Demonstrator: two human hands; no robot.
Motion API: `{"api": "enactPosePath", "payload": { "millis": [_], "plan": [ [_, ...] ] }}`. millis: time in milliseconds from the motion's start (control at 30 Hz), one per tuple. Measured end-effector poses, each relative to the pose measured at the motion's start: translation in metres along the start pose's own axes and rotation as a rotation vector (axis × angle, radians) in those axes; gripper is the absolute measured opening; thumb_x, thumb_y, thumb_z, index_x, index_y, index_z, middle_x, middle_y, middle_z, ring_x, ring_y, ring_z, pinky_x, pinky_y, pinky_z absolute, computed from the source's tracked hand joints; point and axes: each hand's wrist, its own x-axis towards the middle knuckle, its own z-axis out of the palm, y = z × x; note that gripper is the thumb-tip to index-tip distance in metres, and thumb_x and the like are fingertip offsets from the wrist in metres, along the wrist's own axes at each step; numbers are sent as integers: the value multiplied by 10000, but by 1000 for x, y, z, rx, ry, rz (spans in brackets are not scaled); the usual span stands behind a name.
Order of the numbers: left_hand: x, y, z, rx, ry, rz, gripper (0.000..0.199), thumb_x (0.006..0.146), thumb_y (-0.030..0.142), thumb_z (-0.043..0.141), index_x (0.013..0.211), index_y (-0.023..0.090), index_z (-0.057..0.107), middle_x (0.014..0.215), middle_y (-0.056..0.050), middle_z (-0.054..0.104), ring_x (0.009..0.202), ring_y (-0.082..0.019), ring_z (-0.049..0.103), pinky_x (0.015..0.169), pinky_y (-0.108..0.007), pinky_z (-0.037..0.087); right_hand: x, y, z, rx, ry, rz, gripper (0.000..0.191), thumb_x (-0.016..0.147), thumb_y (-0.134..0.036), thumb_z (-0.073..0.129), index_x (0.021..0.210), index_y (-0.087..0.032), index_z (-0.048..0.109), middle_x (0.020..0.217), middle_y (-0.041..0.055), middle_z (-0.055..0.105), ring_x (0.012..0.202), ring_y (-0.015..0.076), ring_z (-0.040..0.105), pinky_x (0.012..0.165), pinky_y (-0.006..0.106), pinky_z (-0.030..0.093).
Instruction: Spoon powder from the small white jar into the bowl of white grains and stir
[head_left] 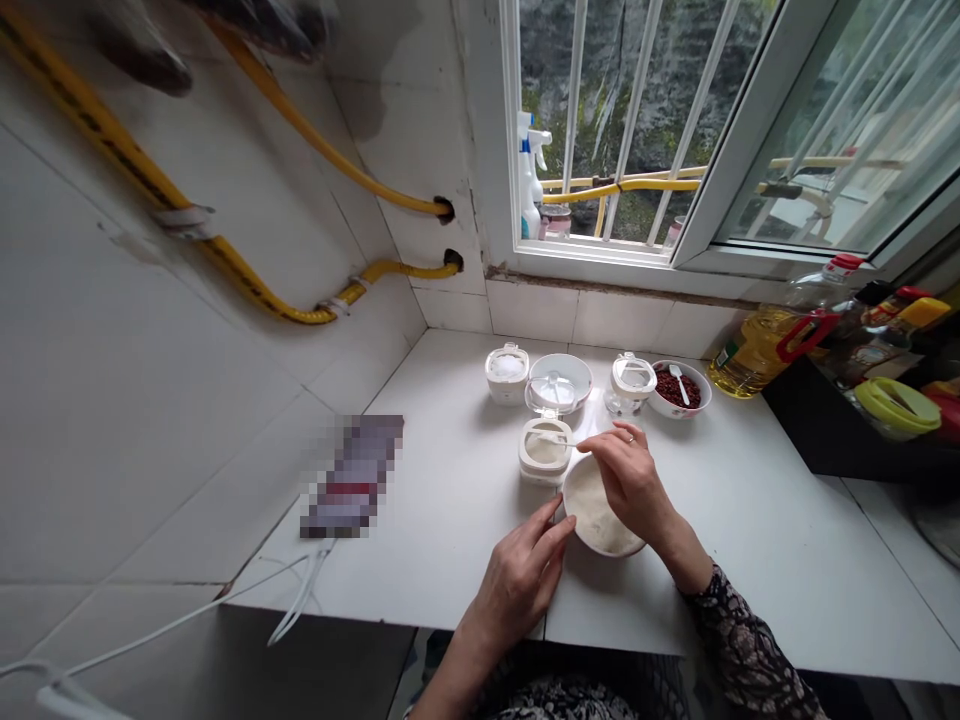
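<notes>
My right hand (630,478) pinches the handle of a small white spoon (562,441), whose far end is inside an open square jar (545,474) of pale contents. Below that hand sits a white bowl (609,548) holding an off-white powder (596,510); part of it is hidden by my right hand and wrist. At the bowl's left side, my left hand (521,570) grips the rim, with the thumb near the edge.
Behind stand a jar of white grains (507,372), a bowl with a clear lid (581,372), another lidded jar (631,380) and a bowl of red beans (684,408) with a spoon. An oil bottle (739,355) and black rack (795,425) are right; a blurred-out item (352,475) and white cable (307,590) lie left.
</notes>
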Motion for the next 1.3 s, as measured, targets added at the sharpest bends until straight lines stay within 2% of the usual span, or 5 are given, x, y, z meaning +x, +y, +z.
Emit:
{"api": "enactPosePath", "payload": {
  "millis": [233,533,700,933,1300],
  "plan": [
    [1,2,-2,3,1,-5,380,953,62,468,1299,190,560,1310,-169,656,1169,-237,686,904,-321,610,-7,8,-24,155,141,282,192,898,-164,487,809,-236,641,649,12,651,790,231,631,756,359,489],
    [0,1,-2,9,-23,-13,392,945,58,469,1302,192,559,1304,-167,658,1187,-241,675,926,-331,603,-15,12,-16,72,-224,123,221,803,-81,445,719,-225,588,641,-23,665,562,148,528,901,413,442],
    [0,1,-2,-4,-12,0,379,942,45,474,1287,175,561,1310,-180,651,1182,-240,676,918,-327,603,-15,12,-21,147,-108,359,221,775,-129,457,661,-229,618,598,-1,641,701,202,590,782,363,459],
    [1,2,-2,-1,-9,2,362,947,43,472,1275,172,559,1306,-187,650,1172,-240,682,911,-329,607,-12,16,-27,508,-16,709,173,718,-243,500,627,-201,642,512,-22,535,527,150,491,566,287,381],
    [3,3,-3,9,0,5,341,962,58,465,1268,173,561,1294,-186,658,1161,-238,688,894,-322,613,-7,13,-30,691,32,859,137,656,-272,558,599,-196,658,483,-31,504,527,137,438,590,288,337]
  ]
}}
